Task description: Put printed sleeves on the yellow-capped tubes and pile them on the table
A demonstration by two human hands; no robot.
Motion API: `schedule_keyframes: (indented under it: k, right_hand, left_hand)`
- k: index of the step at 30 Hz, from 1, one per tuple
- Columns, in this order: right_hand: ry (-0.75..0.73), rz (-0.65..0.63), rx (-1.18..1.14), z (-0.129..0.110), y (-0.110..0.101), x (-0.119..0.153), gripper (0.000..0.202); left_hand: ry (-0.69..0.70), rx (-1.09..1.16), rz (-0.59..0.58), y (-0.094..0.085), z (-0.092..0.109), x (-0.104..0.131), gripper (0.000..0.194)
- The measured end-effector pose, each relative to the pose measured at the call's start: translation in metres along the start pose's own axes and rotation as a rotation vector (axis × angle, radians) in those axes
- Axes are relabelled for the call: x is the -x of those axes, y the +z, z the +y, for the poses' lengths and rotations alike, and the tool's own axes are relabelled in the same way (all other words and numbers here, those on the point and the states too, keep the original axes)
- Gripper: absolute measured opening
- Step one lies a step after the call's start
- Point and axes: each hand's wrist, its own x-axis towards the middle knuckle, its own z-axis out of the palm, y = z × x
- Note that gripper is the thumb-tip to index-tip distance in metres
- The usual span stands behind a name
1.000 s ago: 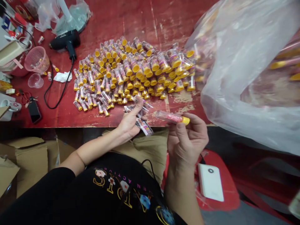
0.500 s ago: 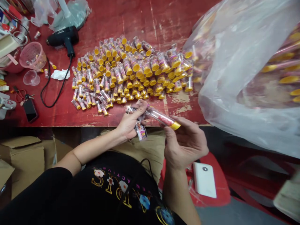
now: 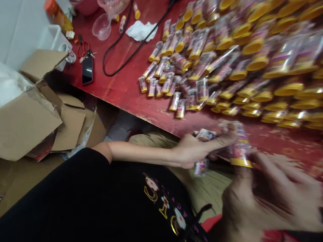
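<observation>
R hand [image 3: 248,205], blurred, has thumb & fingers curved at yellow cap [image 3: 241,163] of tube [image 3: 241,146], near table edge; can't tell if it grips or just touches. L hand [image 3: 193,150] clutches sleeves [image 3: 205,134], thumb reaching tube's uncapped end; tube's prob. light, stiff & slick, best pinched gently at cap or mid-body, while sleeves look thin, floppy, easily creased. Beyond, pile of capped tubes [image 3: 202,67] sits on red table [image 3: 121,94], w/ phone [image 3: 87,70] & cord [image 3: 111,74] off to L.
</observation>
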Motion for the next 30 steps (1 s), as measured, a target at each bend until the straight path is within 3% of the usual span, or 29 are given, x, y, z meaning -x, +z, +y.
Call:
schedule_keyframes:
  k: [4, 7, 16, 20, 24, 30]
  right_hand:
    - [-0.014, -0.035, -0.032, -0.01, 0.03, -0.008, 0.039]
    - [0.016, 0.028, -0.046, -0.014, 0.044, -0.016, 0.02]
    - [0.091, 0.154, -0.053, -0.018, 0.05, -0.017, 0.008]
    - [0.113, 0.079, -0.144, -0.015, 0.049, -0.018, 0.024]
    - [0.194, 0.071, -0.176, -0.004, 0.038, -0.018, 0.037]
    - [0.194, 0.146, -0.118, 0.023, 0.015, -0.012, 0.031]
  left_hand:
    - [0.063, 0.058, -0.062, -0.024, 0.003, -0.001, 0.063]
    - [0.085, 0.05, -0.107, -0.031, 0.008, -0.005, 0.067]
    - [0.095, 0.057, -0.104, -0.022, 0.008, 0.001, 0.055]
    - [0.119, 0.066, -0.074, -0.022, 0.015, -0.002, 0.056]
    - [0.233, -0.007, 0.054, -0.039, 0.058, -0.018, 0.053]
    - [0.643, -0.316, 0.284, -0.075, 0.176, -0.078, 0.034]
